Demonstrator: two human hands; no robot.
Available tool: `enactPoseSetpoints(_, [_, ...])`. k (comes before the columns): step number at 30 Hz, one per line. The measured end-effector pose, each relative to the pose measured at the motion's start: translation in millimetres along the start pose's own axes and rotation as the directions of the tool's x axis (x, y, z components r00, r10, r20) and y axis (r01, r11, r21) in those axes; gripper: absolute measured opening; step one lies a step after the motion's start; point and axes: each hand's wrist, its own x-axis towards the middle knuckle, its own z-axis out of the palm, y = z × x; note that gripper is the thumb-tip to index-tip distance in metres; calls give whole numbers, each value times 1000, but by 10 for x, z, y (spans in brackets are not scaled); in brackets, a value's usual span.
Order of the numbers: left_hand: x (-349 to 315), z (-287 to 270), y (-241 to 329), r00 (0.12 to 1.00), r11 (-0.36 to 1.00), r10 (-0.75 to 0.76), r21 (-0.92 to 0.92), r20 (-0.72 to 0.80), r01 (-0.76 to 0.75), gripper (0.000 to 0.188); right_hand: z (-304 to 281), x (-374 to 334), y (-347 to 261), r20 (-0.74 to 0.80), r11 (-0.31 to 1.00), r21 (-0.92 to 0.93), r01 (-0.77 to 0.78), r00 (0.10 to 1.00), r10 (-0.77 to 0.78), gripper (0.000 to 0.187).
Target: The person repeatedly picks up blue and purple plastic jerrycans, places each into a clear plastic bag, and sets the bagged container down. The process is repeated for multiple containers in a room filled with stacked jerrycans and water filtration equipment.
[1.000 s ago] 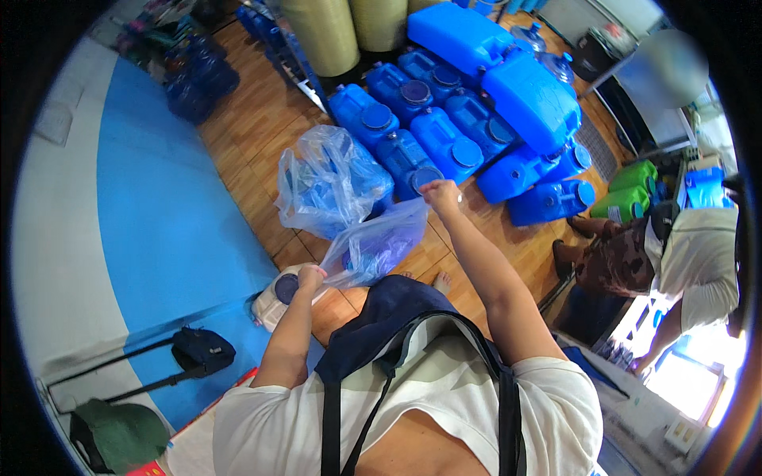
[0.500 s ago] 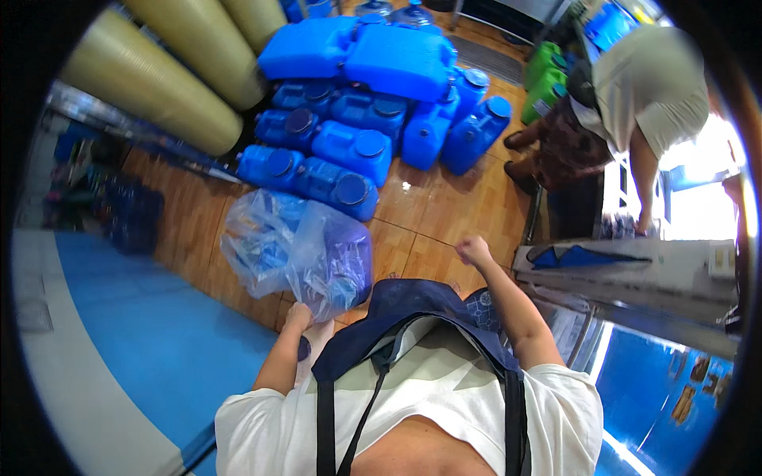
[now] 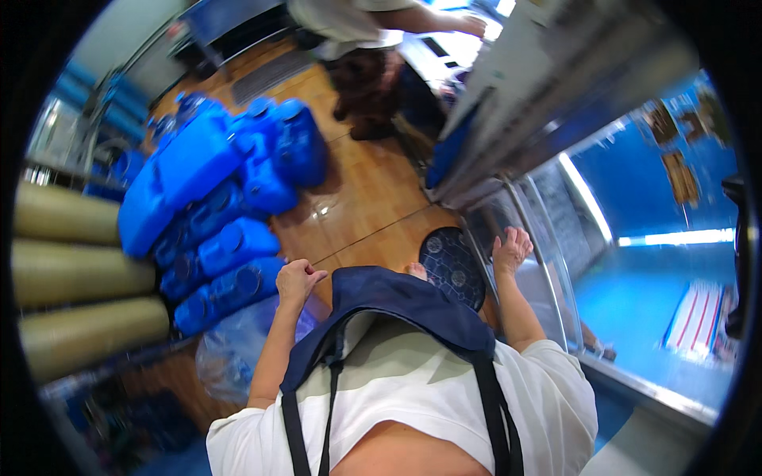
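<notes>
In the head view, we see our left hand (image 3: pixel 296 279) at centre left, fingers curled shut, apparently gripping the top of the clear plastic bag (image 3: pixel 230 357) that hangs below it at lower left; the grip itself is partly hidden. Our right hand (image 3: pixel 512 250), right of centre, is open with fingers spread, touching the edge of the glass display case (image 3: pixel 548 262) and holding nothing. Blue plastic jerrycans (image 3: pixel 214 206) lie stacked on the wooden floor (image 3: pixel 357 214) at upper left. A dark round drain grate (image 3: pixel 451 266) sits between our 2 hands.
</notes>
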Motion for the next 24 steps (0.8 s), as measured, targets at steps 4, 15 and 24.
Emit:
enactPoseSetpoints(4, [415, 184, 796, 922, 931, 355, 35, 154, -365, 27, 77, -174, 1041, 41, 925, -115, -363, 928, 369, 49])
enactPoseSetpoints(15, [897, 651, 2236, 576, 646, 695, -21, 431, -763, 29, 221, -656, 2246, 273, 920, -79, -383, 880, 390, 28])
enactPoseSetpoints(24, [891, 652, 2735, 596, 699, 702, -214, 391, -683, 34, -438, 470, 1392, 264, 953, 272, -132, 963, 59, 14])
